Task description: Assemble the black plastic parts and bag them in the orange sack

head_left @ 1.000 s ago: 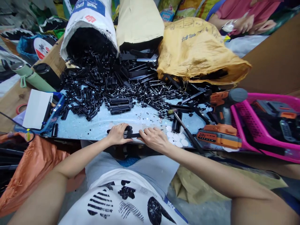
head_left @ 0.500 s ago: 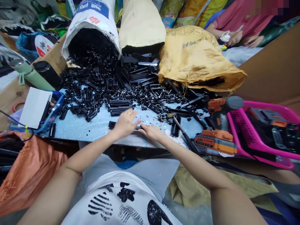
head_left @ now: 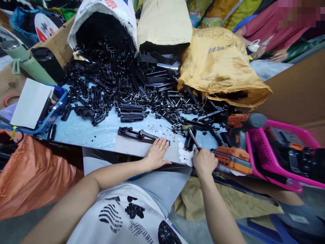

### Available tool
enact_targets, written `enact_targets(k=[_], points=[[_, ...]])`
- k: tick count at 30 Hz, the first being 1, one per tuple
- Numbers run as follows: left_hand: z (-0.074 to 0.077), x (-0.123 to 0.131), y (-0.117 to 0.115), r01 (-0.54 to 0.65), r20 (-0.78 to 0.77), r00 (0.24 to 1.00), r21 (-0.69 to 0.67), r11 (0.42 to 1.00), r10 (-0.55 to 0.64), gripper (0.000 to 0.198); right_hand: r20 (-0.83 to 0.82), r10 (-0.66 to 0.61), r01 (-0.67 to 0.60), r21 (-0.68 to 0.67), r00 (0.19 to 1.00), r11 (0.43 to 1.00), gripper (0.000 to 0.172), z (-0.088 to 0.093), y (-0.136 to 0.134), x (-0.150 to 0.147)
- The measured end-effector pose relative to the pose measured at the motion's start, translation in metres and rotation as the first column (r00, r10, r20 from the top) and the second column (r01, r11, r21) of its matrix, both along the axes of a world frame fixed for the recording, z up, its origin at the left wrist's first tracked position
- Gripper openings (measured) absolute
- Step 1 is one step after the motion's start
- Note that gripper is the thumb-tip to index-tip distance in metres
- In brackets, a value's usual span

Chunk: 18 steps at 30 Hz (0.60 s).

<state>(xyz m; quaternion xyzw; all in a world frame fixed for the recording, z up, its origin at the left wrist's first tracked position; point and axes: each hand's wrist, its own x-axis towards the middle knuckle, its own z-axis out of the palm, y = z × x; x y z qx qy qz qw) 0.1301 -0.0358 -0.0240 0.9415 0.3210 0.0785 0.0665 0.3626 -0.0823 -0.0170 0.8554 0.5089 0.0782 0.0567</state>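
A long black plastic assembly (head_left: 141, 133) lies across a cardboard strip (head_left: 124, 145) at the table's front edge. Over its right end rests my left hand (head_left: 156, 154), fingers stretched out flat and a ring on one of them. My right hand (head_left: 205, 162) is wrapped round the dark handle of a small hammer (head_left: 193, 137), whose yellowish head points away from me and lies on the table. Just behind the assembly are several stacked black parts (head_left: 132, 112). A black block-like part (head_left: 190, 139) sits beside the hammer's shaft.
Loose black parts (head_left: 91, 98) and pins (head_left: 167, 101) heap up behind, spilling from sacks (head_left: 162, 23). An orange cordless drill (head_left: 236, 142) and a pink basket (head_left: 276, 166) stand right. A blue tray (head_left: 59, 101) and bottles (head_left: 48, 64) are left. A co-worker's hands (head_left: 278, 55) show far right.
My right hand has left the assembly and moved right to grip the hammer's handle. My left hand has slid right, now flat on the assembly's right end. The view has shifted slightly.
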Motion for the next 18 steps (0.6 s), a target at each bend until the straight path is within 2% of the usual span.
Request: enact_targets(k=[2,4,7,9,11,14,16,18], points=[[-0.006,0.0,0.001,-0.016,-0.021,1.0,-0.002,1.0,0.016,0.095,-0.093,-0.031,0.032,0.012,0.995,0.999,0.048,0.011,0.001,-0.009],[-0.009,-0.002,0.001,0.008,-0.022,1.0,0.007,1.0,-0.008,0.096,-0.303,0.006,0.021,0.086,0.953,0.996,0.05,0.035,0.001,-0.026],[-0.009,-0.005,0.002,0.011,-0.016,1.0,0.019,1.0,-0.01,0.097,-0.596,0.233,-0.022,0.339,0.768,0.941,0.046,0.078,-0.008,-0.06],[-0.009,-0.006,0.003,0.009,-0.013,1.0,0.023,1.0,-0.009,0.096,-0.666,0.343,0.007,0.463,0.662,0.886,0.045,0.09,-0.018,-0.089],[-0.01,-0.005,0.004,0.017,-0.02,1.0,0.02,1.0,-0.016,0.09,-0.706,0.375,-0.023,0.453,0.601,0.891,0.049,0.082,-0.027,-0.118],[-0.014,-0.004,0.003,0.015,-0.057,0.998,-0.004,1.0,-0.015,0.075,-0.763,0.371,-0.22,0.299,0.53,0.929,0.047,0.05,-0.034,-0.15],[-0.016,-0.003,0.002,0.013,-0.06,0.998,-0.019,1.0,-0.014,0.073,-0.809,0.328,-0.291,0.204,0.488,0.935,0.046,0.034,-0.034,-0.152],[-0.011,-0.005,0.003,0.023,-0.023,0.999,-0.029,0.999,-0.024,0.079,-0.823,0.261,-0.243,0.155,0.505,0.958,0.048,0.028,-0.031,-0.133]])
